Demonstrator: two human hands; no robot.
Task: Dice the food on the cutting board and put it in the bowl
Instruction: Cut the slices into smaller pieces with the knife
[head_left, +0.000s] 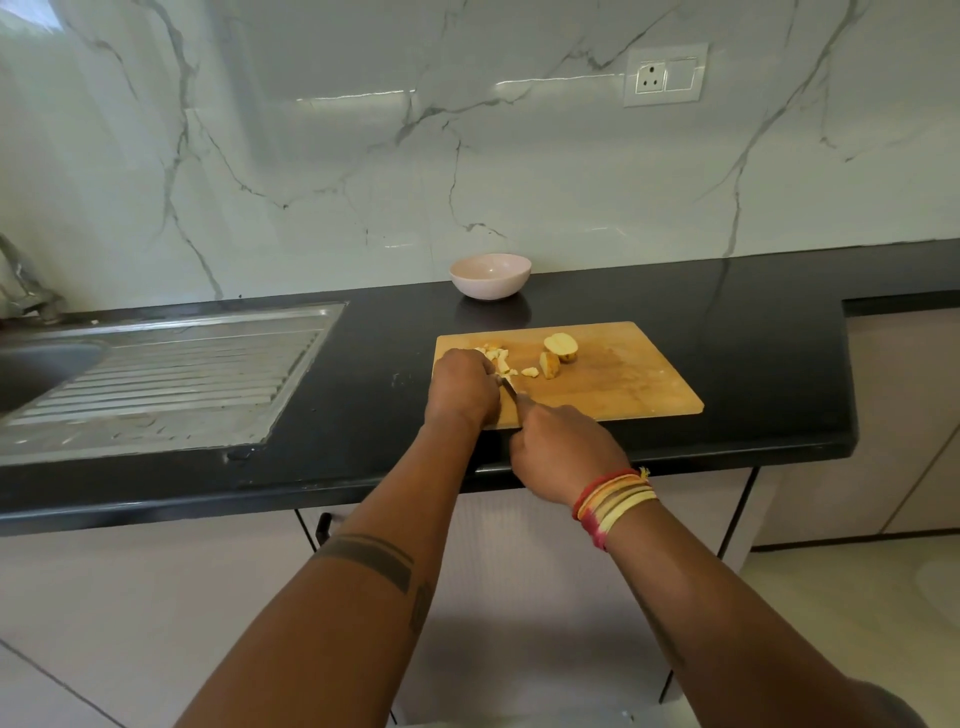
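**A:** Both hands are over the near left corner of the wooden cutting board (613, 379), which lies on the black counter (753, 353). What do you make of the left?

**B:** The left hand (462, 387) is down on the board, knuckles up, fingers curled over something at the pile of diced pieces (500, 357). What exactly it pins I cannot tell; the hand hides it.

**A:** And the right?

**B:** The right hand (563, 449) is wrapped round the handle of a knife (511, 391). Only a short stretch of blade shows, running up between the two hands, its tip just beside the left hand's fingers. There are coloured thread bands (615, 501) on that wrist.

**A:** The food?

**B:** Pale cubes sit against the left hand's far side, one stray cube (530, 371) a little to the right. Further right, two bigger uncut chunks: a half piece (561, 345) with its cut face up and a wedge (549, 365) touching it in front.

**A:** The bowl?

**B:** The pink bowl (490, 275) stands behind the board, near the marble wall, apart from the board. Nothing shows inside from here.

**A:** Off to the left, a steel sink drainboard (171, 374); on the wall, a socket plate (666, 75).
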